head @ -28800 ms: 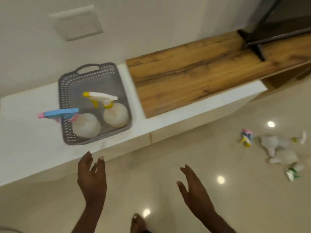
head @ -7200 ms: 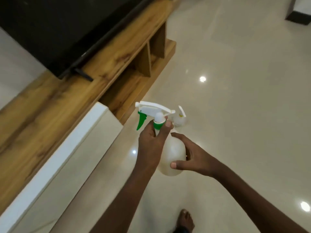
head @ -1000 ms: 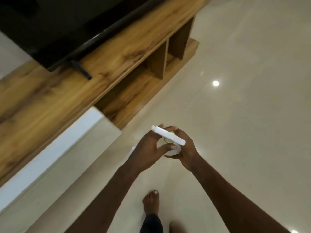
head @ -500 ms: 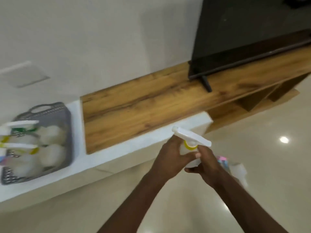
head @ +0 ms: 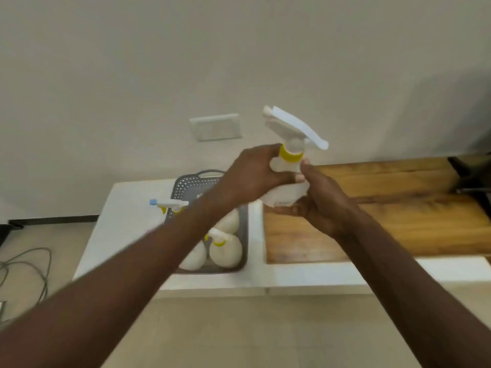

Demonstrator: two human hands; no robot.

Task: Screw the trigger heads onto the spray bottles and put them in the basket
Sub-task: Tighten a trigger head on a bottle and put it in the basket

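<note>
Both hands hold a white spray bottle (head: 285,193) in the air, just right of and above the grey basket (head: 186,185). Its white trigger head (head: 293,128) sits on a yellow collar (head: 291,154). My left hand (head: 252,176) grips the bottle's neck below the collar. My right hand (head: 316,200) cups the body from below and from the right. The basket stands on a white ledge (head: 127,208) and holds several white bottles (head: 225,251) with heads on; my left forearm hides part of them.
A wooden shelf top (head: 385,213) lies to the right of the basket, level with the ledge. A wall socket plate (head: 215,126) is on the wall behind. Cables (head: 26,269) lie on the floor at the left. A dark stand foot (head: 470,179) sits at the far right.
The view has swung left, so the basket is now right in front of me. The bottle and both hands have come up over the ledge, next to the basket. The grip is unchanged.
</note>
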